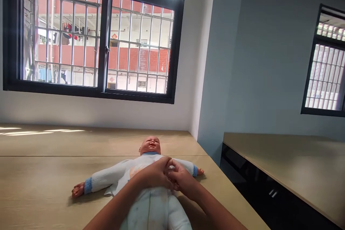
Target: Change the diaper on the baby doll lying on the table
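A baby doll (150, 145) lies on its back on a wooden table, head toward the window and arms spread wide. It wears a white top (110, 176) with blue cuffs and collar, and pale trousers (151, 210). My left hand (159, 173) and my right hand (182, 179) meet over the right side of its chest. The fingers of both are bent and pressed together, touching each other. What lies between them, if anything, is hidden. My forearms cover part of the top and the trousers' sides.
The light wooden table (35, 179) reaches to the wall below a barred window (105, 39), with a seam running across it. A second table (291, 165) stands at the right beyond a dark gap. A blue-grey wall column (219, 79) rises behind.
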Tool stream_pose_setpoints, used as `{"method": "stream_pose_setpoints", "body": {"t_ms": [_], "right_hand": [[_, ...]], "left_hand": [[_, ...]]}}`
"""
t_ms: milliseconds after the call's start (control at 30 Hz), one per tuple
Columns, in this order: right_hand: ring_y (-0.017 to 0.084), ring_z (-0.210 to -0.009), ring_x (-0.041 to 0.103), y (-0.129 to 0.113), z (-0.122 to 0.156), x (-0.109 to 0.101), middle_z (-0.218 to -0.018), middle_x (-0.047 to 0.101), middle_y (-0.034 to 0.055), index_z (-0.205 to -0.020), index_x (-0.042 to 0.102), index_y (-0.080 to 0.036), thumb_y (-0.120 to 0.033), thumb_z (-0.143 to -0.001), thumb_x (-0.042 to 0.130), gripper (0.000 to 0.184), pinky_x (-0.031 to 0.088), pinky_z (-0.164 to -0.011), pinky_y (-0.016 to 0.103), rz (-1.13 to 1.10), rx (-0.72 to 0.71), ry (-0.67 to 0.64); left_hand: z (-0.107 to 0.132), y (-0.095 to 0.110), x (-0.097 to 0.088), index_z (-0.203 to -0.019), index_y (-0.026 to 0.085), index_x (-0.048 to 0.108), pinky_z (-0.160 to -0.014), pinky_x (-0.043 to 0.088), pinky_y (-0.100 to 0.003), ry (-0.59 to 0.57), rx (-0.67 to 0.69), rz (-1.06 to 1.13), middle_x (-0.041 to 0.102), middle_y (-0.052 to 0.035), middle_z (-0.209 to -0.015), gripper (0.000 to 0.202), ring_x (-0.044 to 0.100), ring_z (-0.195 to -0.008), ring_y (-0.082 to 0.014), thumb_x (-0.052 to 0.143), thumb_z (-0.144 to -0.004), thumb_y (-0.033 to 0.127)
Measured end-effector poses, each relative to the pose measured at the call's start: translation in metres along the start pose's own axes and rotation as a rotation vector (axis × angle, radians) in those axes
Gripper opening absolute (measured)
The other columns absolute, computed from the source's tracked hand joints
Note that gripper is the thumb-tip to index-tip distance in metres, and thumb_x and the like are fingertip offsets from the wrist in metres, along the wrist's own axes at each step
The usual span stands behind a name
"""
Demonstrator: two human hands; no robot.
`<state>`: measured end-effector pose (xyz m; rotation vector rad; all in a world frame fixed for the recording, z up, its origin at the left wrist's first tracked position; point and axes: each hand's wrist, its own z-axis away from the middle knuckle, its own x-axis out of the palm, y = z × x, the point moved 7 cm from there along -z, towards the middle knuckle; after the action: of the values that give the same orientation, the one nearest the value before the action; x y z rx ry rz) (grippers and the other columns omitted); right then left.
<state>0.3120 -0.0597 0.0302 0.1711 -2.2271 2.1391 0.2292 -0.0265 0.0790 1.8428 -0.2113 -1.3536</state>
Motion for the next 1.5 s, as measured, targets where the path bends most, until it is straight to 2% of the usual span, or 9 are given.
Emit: {"method": "stream_pose_setpoints", "body": {"t_ms": [167, 400, 833, 967, 1100, 1200, 1300, 1400, 1500], "right_hand": [[0.005, -0.033, 0.043, 0.000, 0.000, 0.000, -0.069, 0.063, -0.0073, -0.096, 0.049, -0.020, -0.037, -0.068, 0.060, 0.035, 0.016, -0.038, 0.022, 0.140, 0.040, 0.002], [0.009, -0.033, 0.043, -0.028, -0.009, 0.023, -0.048, 0.054, -0.0101, -0.084, 0.053, -0.021, -0.025, -0.062, 0.054, 0.023, 0.029, -0.036, 0.020, 0.367, -0.095, -0.015], [0.010, -0.037, 0.046, -0.016, -0.058, 0.063, -0.046, 0.057, -0.0092, -0.085, 0.038, -0.024, -0.020, -0.053, 0.047, 0.033, 0.030, -0.038, 0.017, 0.400, 0.103, -0.124], [0.009, -0.040, 0.050, -0.017, -0.063, 0.057, -0.052, 0.060, -0.0069, -0.085, 0.039, -0.024, -0.026, -0.059, 0.049, 0.028, 0.033, -0.040, 0.017, 0.327, 0.040, -0.051], [0.007, -0.045, 0.054, -0.052, -0.057, 0.035, -0.060, 0.062, -0.0057, -0.082, 0.045, -0.021, -0.024, -0.063, 0.050, 0.019, 0.035, -0.042, 0.016, 0.315, -0.062, 0.024], [0.005, -0.042, 0.050, -0.067, -0.053, 0.024, -0.059, 0.060, -0.0072, -0.081, 0.047, -0.021, -0.024, -0.066, 0.050, 0.016, 0.032, -0.039, 0.016, 0.337, -0.062, 0.028], [0.009, -0.042, 0.055, -0.052, -0.049, 0.030, -0.058, 0.065, -0.0021, -0.080, 0.055, -0.019, -0.022, -0.062, 0.054, 0.018, 0.035, -0.038, 0.017, 0.410, 0.090, -0.107], [0.011, -0.042, 0.057, -0.035, -0.049, 0.041, -0.058, 0.066, 0.0001, -0.075, 0.059, -0.016, -0.018, -0.060, 0.055, 0.016, 0.039, -0.038, 0.019, 0.539, 0.172, -0.190], [0.011, -0.046, 0.057, -0.039, -0.053, 0.050, -0.062, 0.065, -0.0019, -0.079, 0.057, -0.018, -0.018, -0.065, 0.053, 0.015, 0.040, -0.040, 0.019, 0.587, 0.076, -0.139]], "left_hand": [[0.030, -0.006, -0.036, -0.115, 0.024, 0.068, -0.101, 0.046, -0.039, 0.191, 0.000, -0.157, 0.064, -0.0060, -0.131, 0.044, 0.061, -0.118, -0.0271, 0.070, -0.072, 0.033], [0.047, -0.023, -0.019, -0.108, 0.041, 0.075, -0.110, 0.026, -0.066, 0.236, -0.110, -0.326, 0.047, -0.0046, -0.153, 0.034, 0.039, -0.141, -0.0370, 0.070, -0.074, 0.045], [0.052, -0.034, -0.030, -0.093, 0.021, 0.066, -0.096, 0.042, -0.040, 0.412, -0.137, -0.135, 0.066, -0.0037, -0.109, 0.041, 0.060, -0.102, -0.0269, 0.077, -0.057, 0.036], [0.055, -0.035, -0.035, -0.092, 0.019, 0.063, -0.084, 0.044, -0.032, 0.418, -0.049, -0.082, 0.067, -0.0031, -0.099, 0.035, 0.060, -0.092, -0.0226, 0.074, -0.062, 0.032], [0.062, -0.049, -0.053, -0.093, 0.018, 0.064, -0.074, 0.042, -0.026, 0.430, 0.018, -0.039, 0.068, -0.0021, -0.093, 0.021, 0.060, -0.086, -0.0189, 0.063, -0.074, 0.029], [0.070, -0.073, -0.079, -0.084, 0.016, 0.065, -0.069, 0.040, -0.025, 0.496, -0.078, -0.092, 0.068, -0.0022, -0.084, 0.013, 0.060, -0.080, -0.0177, 0.059, -0.077, 0.026], [0.080, -0.095, -0.099, -0.075, 0.016, 0.064, -0.062, 0.036, -0.024, 0.508, -0.211, -0.206, 0.067, -0.0019, -0.075, 0.011, 0.059, -0.073, -0.0161, 0.057, -0.078, 0.023], [0.093, -0.108, -0.110, -0.069, 0.016, 0.064, -0.058, 0.031, -0.025, 0.450, -0.350, -0.369, 0.068, -0.0038, -0.073, 0.014, 0.058, -0.070, -0.0171, 0.055, -0.078, 0.023], [0.108, -0.114, -0.115, -0.074, 0.014, 0.067, -0.057, 0.029, -0.028, 0.362, -0.517, -0.540, 0.070, -0.0098, -0.080, 0.015, 0.060, -0.071, -0.0203, 0.052, -0.077, 0.016]]}}
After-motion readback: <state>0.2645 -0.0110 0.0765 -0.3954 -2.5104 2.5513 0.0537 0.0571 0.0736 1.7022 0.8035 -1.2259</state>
